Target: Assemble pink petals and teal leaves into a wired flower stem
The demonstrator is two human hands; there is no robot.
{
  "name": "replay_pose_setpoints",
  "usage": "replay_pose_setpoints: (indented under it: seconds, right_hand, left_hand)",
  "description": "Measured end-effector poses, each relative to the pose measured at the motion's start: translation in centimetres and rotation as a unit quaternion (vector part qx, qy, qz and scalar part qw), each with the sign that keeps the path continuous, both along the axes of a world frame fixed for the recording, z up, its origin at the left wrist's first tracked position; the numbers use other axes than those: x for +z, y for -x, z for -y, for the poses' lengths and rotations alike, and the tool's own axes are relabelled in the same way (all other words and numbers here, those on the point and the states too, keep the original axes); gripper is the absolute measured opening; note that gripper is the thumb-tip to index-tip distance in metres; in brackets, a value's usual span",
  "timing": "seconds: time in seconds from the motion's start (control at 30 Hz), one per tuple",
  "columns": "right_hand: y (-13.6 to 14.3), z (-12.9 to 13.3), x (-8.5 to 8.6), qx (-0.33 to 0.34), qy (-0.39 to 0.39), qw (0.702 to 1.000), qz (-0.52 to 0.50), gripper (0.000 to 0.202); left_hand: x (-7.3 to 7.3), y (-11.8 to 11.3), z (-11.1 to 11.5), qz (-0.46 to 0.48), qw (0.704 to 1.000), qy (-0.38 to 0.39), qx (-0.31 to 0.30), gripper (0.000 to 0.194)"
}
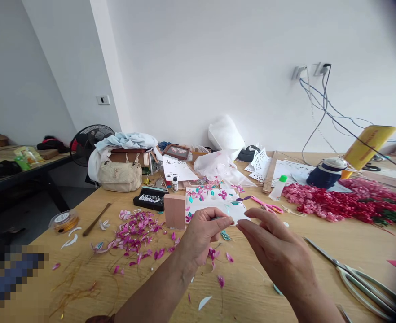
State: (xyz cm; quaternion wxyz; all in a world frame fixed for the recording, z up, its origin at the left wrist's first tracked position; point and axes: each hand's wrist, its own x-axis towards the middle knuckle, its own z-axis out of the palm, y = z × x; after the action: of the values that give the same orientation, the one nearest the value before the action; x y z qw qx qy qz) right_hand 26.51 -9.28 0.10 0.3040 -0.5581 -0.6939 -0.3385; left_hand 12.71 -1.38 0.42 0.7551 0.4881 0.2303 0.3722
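My left hand (206, 235) is closed in a pinch, thumb against curled fingers, with a small dark bit showing between them; what it is I cannot make out. Close beside it, my right hand (282, 249) has its fingers bent towards the thumb in a loose pinch, and anything between the tips is too small to name. The fingertips of both hands nearly meet over a white sheet with pink flowers and green leaves (200, 207). Below and left of the hands lie loose magenta petals (137, 233). Teal leaf pieces (225, 235) lie just under the fingers.
Large scissors (344, 269) lie at right, pink scissors (267, 205) behind my right hand. A wooden block (174, 211) stands left of the sheet, near a black tray (149, 198). A green-capped bottle (278, 188), red flower bunches (329, 199) and a wire spool (63, 221) surround the work area.
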Motion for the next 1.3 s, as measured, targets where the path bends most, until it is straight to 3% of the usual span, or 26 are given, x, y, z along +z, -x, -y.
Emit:
replay_pose_setpoints:
  seconds: [0.3, 0.43, 0.5, 0.6, 0.67, 0.7, 0.77, 0.87, 0.93, 1.0, 1.07, 1.13, 1.3]
  right_hand:
    - [-0.2, -0.4, -0.5, 0.091, 0.003, 0.995, -0.046, 0.024]
    - [0.7, -0.3, 0.0, 0.091, 0.049, 0.972, -0.211, 0.017]
    - [1.2, -0.4, 0.1, 0.089, 0.107, 0.921, -0.363, 0.014]
    - [1.4, -0.8, 0.2, 0.138, 0.178, 0.795, -0.563, 0.024]
    - [1.1, -1.1, 0.3, 0.176, 0.212, 0.73, -0.625, 0.029]
    - [0.8, -1.2, 0.4, 0.183, 0.227, 0.716, -0.634, 0.03]
    - [0.4, -1.0, 0.6, 0.159, 0.23, 0.734, -0.62, 0.029]
    - [-0.1, 0.1, 1.1, 0.076, 0.138, 0.857, -0.491, 0.02]
    - [-0.2, 0.7, 1.5, 0.073, 0.071, 0.937, -0.334, 0.016]
    - [-0.2, 1.0, 1.6, 0.097, 0.041, 0.979, -0.172, 0.015]
    - [-0.3, 0.7, 1.2, 0.092, 0.034, 0.993, -0.063, 0.016]
    - [-0.5, 0.2, 0.6, 0.078, 0.034, 0.996, -0.02, 0.019]
    - [-1.2, -0.4, -0.9, 0.112, 0.036, 0.992, -0.053, 0.028]
  left_hand:
    - [-0.2, -0.2, 0.0, -0.009, 1.0, -0.008, -0.004, 0.029]
    - [-0.4, -0.4, 0.2, -0.036, 0.997, -0.066, 0.029, 0.024]
    - [-0.5, -0.4, 0.4, -0.061, 0.98, -0.173, 0.081, 0.019]
    - [-0.6, -0.2, 0.7, -0.093, 0.899, -0.397, 0.156, 0.014]
    - [-0.6, 0.0, 0.8, -0.095, 0.852, -0.486, 0.172, 0.015]
    - [-0.6, 0.0, 0.7, -0.095, 0.846, -0.495, 0.172, 0.016]
    - [-0.6, -0.1, 0.6, -0.1, 0.869, -0.452, 0.174, 0.014]
    - [-0.6, -0.3, 0.2, -0.087, 0.942, -0.284, 0.153, 0.014]
    - [-0.6, -0.3, 0.0, -0.059, 0.98, -0.155, 0.114, 0.019]
    - [-0.5, -0.3, -0.1, -0.027, 0.995, -0.065, 0.072, 0.025]
    - [-0.5, -0.2, -0.1, -0.007, 0.999, -0.023, 0.037, 0.028]
    - [-0.4, -0.1, -0.1, 0.004, 1.0, -0.003, 0.006, 0.03]
    - [-0.5, -0.1, 0.0, 0.002, 1.0, 0.009, -0.028, 0.034]
